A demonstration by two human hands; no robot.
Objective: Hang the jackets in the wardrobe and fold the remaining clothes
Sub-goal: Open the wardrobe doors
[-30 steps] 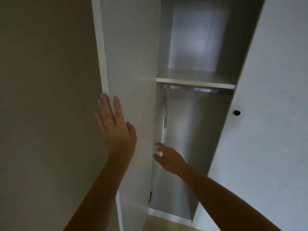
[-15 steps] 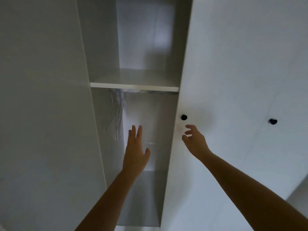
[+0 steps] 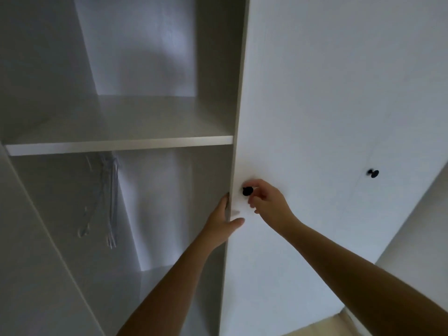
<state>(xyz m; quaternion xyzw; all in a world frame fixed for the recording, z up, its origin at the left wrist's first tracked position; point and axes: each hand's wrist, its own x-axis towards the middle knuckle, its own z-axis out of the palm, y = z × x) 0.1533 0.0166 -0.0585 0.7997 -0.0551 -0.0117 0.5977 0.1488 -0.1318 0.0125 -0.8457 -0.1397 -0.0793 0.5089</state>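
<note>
At the wardrobe's (image 3: 116,122) closed door (image 3: 315,105), the right hand (image 3: 269,204) pinched the black knob (image 3: 247,191) while the left hand (image 3: 221,221) curled its fingers round the edge, likely ready to pull it open.

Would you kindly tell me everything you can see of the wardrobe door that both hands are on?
The door is a tall, flat, plain white panel, matte like laminated board, standing upright to the right of the open compartment. Its left edge shows as a narrow grey strip. A small round black knob sits near that edge. The right hand pinches the knob. The left hand holds the edge, thumb on the front face and fingers reaching behind, so the door seems slightly ajar.
</note>
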